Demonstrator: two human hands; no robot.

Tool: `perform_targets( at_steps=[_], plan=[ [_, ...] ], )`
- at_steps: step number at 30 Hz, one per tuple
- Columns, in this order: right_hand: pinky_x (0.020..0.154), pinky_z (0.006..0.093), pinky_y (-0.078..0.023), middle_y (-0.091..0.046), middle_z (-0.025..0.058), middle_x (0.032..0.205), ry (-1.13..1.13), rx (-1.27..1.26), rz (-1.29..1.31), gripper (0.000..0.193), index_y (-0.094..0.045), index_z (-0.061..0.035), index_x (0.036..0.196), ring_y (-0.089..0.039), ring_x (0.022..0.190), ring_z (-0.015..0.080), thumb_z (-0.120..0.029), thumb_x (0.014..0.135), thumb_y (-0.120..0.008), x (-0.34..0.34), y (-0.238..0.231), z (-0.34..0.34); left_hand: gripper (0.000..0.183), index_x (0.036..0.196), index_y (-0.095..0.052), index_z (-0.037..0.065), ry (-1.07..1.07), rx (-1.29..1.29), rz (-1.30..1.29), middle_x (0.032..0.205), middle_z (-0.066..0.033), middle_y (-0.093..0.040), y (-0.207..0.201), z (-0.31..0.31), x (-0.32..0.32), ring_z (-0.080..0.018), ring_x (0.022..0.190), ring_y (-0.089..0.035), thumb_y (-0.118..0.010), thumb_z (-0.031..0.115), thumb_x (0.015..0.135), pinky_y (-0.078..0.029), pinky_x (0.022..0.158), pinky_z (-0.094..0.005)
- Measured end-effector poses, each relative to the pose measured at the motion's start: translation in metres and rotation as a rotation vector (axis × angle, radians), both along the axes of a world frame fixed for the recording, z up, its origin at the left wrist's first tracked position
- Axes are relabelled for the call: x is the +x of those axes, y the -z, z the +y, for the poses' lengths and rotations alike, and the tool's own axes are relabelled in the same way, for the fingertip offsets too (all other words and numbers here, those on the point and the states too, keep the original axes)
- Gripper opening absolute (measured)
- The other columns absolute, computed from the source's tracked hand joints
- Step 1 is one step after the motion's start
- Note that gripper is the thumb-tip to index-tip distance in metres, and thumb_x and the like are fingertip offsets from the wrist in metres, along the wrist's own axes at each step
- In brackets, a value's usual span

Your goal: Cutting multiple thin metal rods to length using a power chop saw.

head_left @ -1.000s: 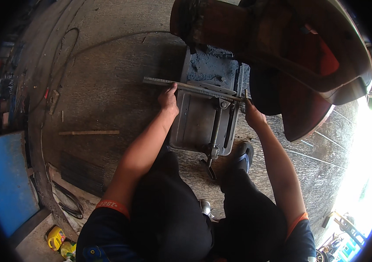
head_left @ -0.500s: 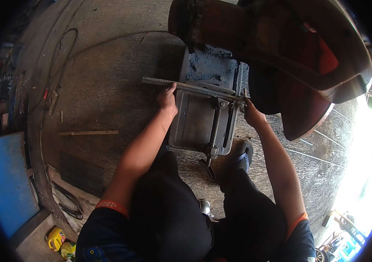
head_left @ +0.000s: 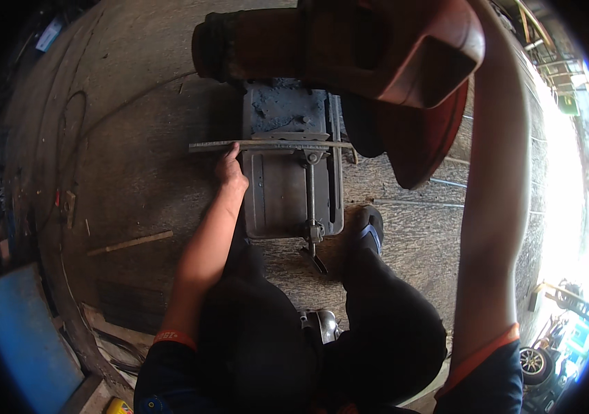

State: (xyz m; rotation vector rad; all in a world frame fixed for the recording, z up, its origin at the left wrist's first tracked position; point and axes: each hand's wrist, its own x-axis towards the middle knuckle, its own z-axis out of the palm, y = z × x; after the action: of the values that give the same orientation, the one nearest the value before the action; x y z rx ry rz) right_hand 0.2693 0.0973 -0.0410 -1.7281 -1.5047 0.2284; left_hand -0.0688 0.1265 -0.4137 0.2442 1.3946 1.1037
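Note:
A chop saw with a red-brown motor housing and blade guard (head_left: pixel 419 148) stands on the floor in front of me. Across its grey base (head_left: pixel 274 207), against the vise, lies a long thin metal bar (head_left: pixel 208 147) with marks along its edge. My left hand (head_left: pixel 231 170) grips this bar left of the base, thumb on top. Toward me runs the vise's threaded screw (head_left: pixel 311 190), with a crank at its near end. My right arm (head_left: pixel 495 172) reaches up past the saw's right side. The right hand itself lies beyond the upper edge, out of view.
A thin wooden strip (head_left: pixel 131 243) lies on the worn floor at left, with a blue panel (head_left: pixel 29 331) nearer. A cable (head_left: pixel 136 100) runs to the saw from the left. My sandalled foot (head_left: pixel 370 228) is by the base's right corner, close to metal rods (head_left: pixel 419 203).
My right hand has let go of the bar's right end and risen beside the saw, out of view. The left hand keeps its hold. The whole view has shifted.

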Motion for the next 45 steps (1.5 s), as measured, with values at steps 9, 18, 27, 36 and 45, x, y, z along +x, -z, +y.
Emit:
perform_targets(
  at_steps=[9, 18, 27, 36, 45],
  plan=[
    [0.099, 0.0355, -0.045, -0.061, 0.0194, 0.123, -0.014, -0.001, 0.011, 0.044, -0.049, 0.0021, 0.132, -0.06, 0.114, 0.0261, -0.021, 0.096, -0.056, -0.053, -0.007, -0.078, 0.034, 0.113, -0.068, -0.001, 0.054, -0.034, -0.005, 0.119, -0.0101, -0.066, 0.013, 0.009, -0.002, -0.0218, 0.111, -0.059, -0.075, 0.018, 0.085, -0.042, 0.099, -0.0356],
    [0.1, 0.041, -0.046, -0.058, 0.0257, 0.128, 0.193, 0.311, 0.101, 0.047, -0.05, 0.0028, 0.135, -0.058, 0.12, 0.0356, -0.013, 0.092, -0.061, -0.103, 0.079, -0.133, 0.031, 0.116, -0.065, -0.002, 0.07, 0.003, -0.007, 0.116, -0.0149, -0.066, 0.003, 0.007, 0.003, -0.0249, 0.11, -0.061, -0.065, 0.011, 0.088, -0.049, 0.095, -0.0401],
    [0.111, 0.0395, -0.034, -0.044, 0.0235, 0.146, 0.093, 0.194, 0.029, 0.055, -0.031, 0.0043, 0.147, -0.042, 0.136, 0.0328, -0.017, 0.1, -0.048, -0.107, 0.107, -0.158, 0.032, 0.119, -0.063, -0.001, 0.088, 0.013, -0.049, 0.118, -0.0155, -0.065, 0.005, 0.01, 0.005, -0.0256, 0.112, -0.06, -0.06, 0.012, 0.09, -0.049, 0.096, -0.0406],
    [0.112, 0.0397, -0.033, -0.044, 0.0253, 0.144, 0.148, 0.208, -0.11, 0.055, -0.033, 0.0036, 0.146, -0.044, 0.134, 0.0356, -0.023, 0.1, -0.046, -0.105, 0.124, -0.159, 0.034, 0.121, -0.062, -0.001, 0.122, 0.022, -0.06, 0.12, -0.0156, -0.064, 0.006, 0.012, 0.004, -0.026, 0.113, -0.06, -0.057, 0.015, 0.091, -0.049, 0.097, -0.0399],
    [0.118, 0.0393, -0.022, -0.031, 0.0258, 0.152, 0.113, 0.199, -0.341, 0.054, -0.027, 0.0069, 0.147, -0.028, 0.144, 0.0368, -0.016, 0.1, -0.04, -0.1, 0.134, -0.162, 0.035, 0.123, -0.06, 0.0, 0.132, 0.036, -0.089, 0.122, -0.0157, -0.063, 0.007, 0.017, 0.004, -0.0263, 0.114, -0.059, -0.054, 0.018, 0.093, -0.048, 0.097, -0.0393]
  ],
)
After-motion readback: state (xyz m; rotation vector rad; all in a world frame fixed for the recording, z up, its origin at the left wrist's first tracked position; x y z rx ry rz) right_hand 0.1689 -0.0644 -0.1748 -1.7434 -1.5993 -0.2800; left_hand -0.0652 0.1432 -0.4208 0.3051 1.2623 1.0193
